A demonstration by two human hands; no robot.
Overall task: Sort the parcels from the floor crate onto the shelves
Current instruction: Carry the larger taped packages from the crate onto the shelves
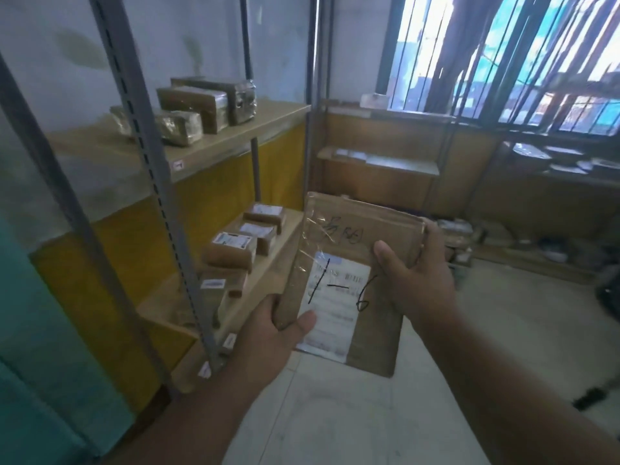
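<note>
A flat brown parcel (349, 236) with a white label marked "1-6" in black pen is held up in front of me by both hands. My left hand (268, 333) grips its lower left edge, thumb on the label. My right hand (416, 273) grips its right edge, thumb on the face and fingers curled behind. To the left stands a grey metal rack. Its upper shelf (235, 139) carries three taped brown parcels (201, 105). Its lower shelf (268, 273) carries several small labelled boxes (245, 239). The floor crate is out of view.
A grey slotted upright (157, 182) of the rack stands close on my left. More wooden shelving (379, 162) with flat parcels lines the far wall under a barred window (503, 55). Clutter (463, 239) lies on the floor behind the parcel. Pale tiled floor (352, 414) spreads below my hands.
</note>
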